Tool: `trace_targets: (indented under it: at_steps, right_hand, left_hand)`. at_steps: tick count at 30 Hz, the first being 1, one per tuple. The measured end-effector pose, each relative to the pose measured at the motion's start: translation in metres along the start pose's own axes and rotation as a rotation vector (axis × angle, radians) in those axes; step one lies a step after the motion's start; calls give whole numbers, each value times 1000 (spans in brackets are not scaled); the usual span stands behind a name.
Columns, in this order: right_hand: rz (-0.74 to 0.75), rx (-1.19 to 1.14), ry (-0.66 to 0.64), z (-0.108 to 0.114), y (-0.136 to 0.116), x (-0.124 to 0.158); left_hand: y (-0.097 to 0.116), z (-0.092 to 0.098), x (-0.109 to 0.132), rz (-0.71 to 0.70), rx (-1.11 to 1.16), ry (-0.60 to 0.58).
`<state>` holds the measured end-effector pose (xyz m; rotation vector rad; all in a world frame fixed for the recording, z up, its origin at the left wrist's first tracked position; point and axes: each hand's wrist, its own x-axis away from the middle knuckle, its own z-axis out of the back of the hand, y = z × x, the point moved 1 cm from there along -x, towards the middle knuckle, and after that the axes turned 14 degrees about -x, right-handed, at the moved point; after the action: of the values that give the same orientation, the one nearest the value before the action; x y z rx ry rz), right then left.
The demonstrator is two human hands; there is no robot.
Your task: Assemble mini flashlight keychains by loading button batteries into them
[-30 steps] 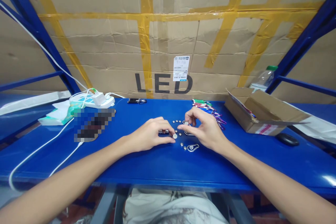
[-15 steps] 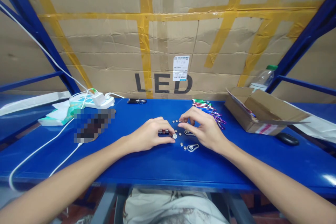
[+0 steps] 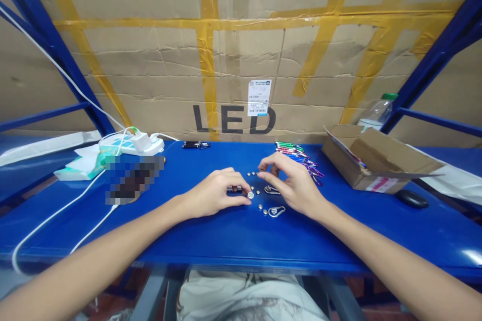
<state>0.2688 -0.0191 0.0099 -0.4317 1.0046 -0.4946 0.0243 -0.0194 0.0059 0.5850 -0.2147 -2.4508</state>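
My left hand (image 3: 216, 193) rests on the blue table (image 3: 226, 230), fingers curled over a small dark cylinder, its fingertips touching a round silver button cell (image 3: 250, 194). My right hand (image 3: 291, 180) hovers just right of it, thumb and forefinger pinched on something tiny near a row of small silver button cells (image 3: 253, 174). Two silver carabiner clips lie by the right hand, one (image 3: 271, 190) under its fingers and one (image 3: 276, 210) nearer me. More button cells (image 3: 262, 207) lie between the hands.
A pile of coloured small flashlights (image 3: 301, 156) lies behind the right hand. An open cardboard box (image 3: 376, 160) and a black mouse (image 3: 412, 199) are at right. A power strip (image 3: 131, 144), tissue pack (image 3: 85, 165) and white cables sit at left. A black item (image 3: 196, 145) lies by the cardboard wall.
My right hand has moved slightly left and away from me, its pinched fingertips now over the row of button cells. My left hand has stayed in place.
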Motion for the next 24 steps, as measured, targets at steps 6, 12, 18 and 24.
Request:
trace_targets:
  at_steps: [6,12,18,24]
  right_hand:
    - [-55,-7,16,0,0,1]
    - [-49,-2,58,0,-2,2]
    - [-58,0,62,0,-4,1]
    - [-76,-4,51,1,-6,1]
  left_hand:
    - [0,0,-1,8,-2,1]
    - [-1,0,0,2,3,1]
    - [0,0,0,1,0,-3]
    - [-1,0,-1,4,-4,-4]
